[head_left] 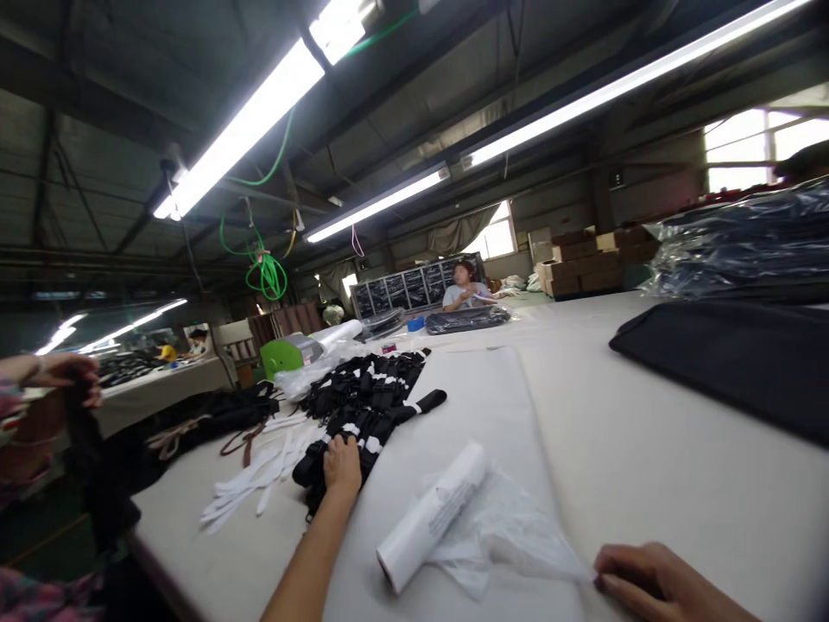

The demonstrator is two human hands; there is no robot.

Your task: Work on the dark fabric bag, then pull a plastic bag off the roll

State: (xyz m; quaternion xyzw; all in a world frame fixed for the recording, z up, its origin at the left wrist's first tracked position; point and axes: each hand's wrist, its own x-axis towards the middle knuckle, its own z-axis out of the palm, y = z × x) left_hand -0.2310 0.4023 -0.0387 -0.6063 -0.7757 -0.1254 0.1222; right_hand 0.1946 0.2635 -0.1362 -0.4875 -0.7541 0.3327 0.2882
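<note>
My left hand (341,464) comes in from the bottom middle and lies on a heap of black straps with white bands (363,423), fingers curled over them. A roll of white plastic bags (431,518) lies on a pale sheet (466,406) on the white table (654,458). A loose clear plastic bag (498,536) spreads from the roll to the right. My right hand (654,579) is at the bottom right, with the bag's corner reaching its fingertips. Between those fingers, the grip is hard to see.
At the far left, a co-worker's hand (58,371) in a floral sleeve holds black cloth. White strips (252,471) and brown straps (246,441) lie near the table edge. A black padded piece (718,363) and wrapped dark stacks (738,242) fill the right side.
</note>
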